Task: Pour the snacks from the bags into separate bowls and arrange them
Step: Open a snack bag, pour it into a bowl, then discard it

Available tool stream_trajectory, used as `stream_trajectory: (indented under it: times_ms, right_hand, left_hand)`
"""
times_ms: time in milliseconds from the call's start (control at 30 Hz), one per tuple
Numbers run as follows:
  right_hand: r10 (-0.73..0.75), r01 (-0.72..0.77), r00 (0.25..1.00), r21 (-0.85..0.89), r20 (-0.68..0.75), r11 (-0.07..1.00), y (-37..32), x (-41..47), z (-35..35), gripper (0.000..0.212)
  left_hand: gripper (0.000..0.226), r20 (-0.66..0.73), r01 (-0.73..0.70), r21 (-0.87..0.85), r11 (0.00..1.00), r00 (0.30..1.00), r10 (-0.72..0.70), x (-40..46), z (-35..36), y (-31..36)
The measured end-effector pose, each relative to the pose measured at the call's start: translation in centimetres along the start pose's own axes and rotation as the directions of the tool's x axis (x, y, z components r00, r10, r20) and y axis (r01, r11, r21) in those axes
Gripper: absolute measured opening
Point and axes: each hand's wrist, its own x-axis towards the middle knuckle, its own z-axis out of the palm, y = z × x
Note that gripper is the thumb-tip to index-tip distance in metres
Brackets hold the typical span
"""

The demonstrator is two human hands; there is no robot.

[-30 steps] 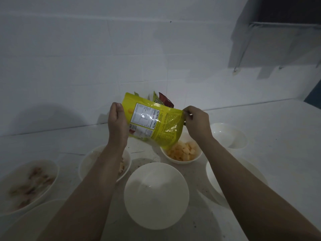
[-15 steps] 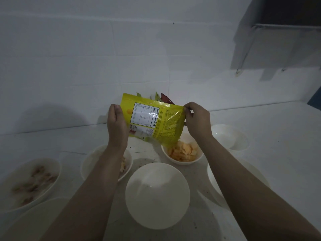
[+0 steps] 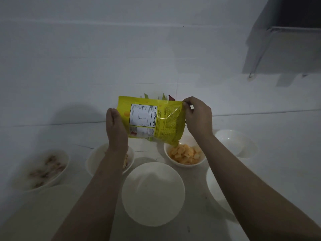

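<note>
Yellow snack bag [image 3: 152, 120], held sideways above a white counter [image 3: 278, 136]. The left hand [image 3: 115, 129] grips its 9 o'clock edge; the right hand [image 3: 198, 117] pinches its 3 o'clock corner. At 5 o'clock below, a white bowl [image 3: 185, 154] holds orange snack pieces [image 3: 185, 153].

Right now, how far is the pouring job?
Partly done. Three bowls hold snacks: the orange pieces, a far-left bowl, and one behind the left wrist. In hand: the left hand and right hand hold the yellow bag, tilted over the orange bowl. Left: the middle bowl looks empty, and more bags wait behind.
</note>
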Motion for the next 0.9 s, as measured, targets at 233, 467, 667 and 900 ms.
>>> stream_trajectory:
  times_ms: [233, 467, 667, 900]
  right_hand:
    - [-0.053, 0.051, 0.998, 0.093, 0.022, 0.994, 2.1, 1.0, -2.3, 0.016]
    - [0.001, -0.002, 1.0, 0.195, 0.005, 0.981, 6.6, 1.8, -6.8, 0.016]
    - [0.035, -0.036, 0.999, 0.215, 0.008, 0.976, 11.6, 2.7, -11.3, 0.015]
    - [0.044, -0.048, 0.999, 0.188, 0.024, 0.981, 16.1, 3.7, -14.8, 0.015]
  left_hand:
    - [0.033, -0.1, 0.027, -0.021, 0.999, 0.995, -0.029, -2.4, 2.3, 0.7]
    - [0.032, -0.111, 0.03, -0.037, 0.999, 0.993, -0.034, -6.3, 8.1, 1.5]
    - [0.029, -0.106, 0.05, -0.043, 0.998, 0.993, -0.055, -10.1, 13.9, 1.7]
    - [0.026, -0.091, 0.128, -0.03, 0.991, 0.987, -0.13, -13.4, 19.0, 1.9]
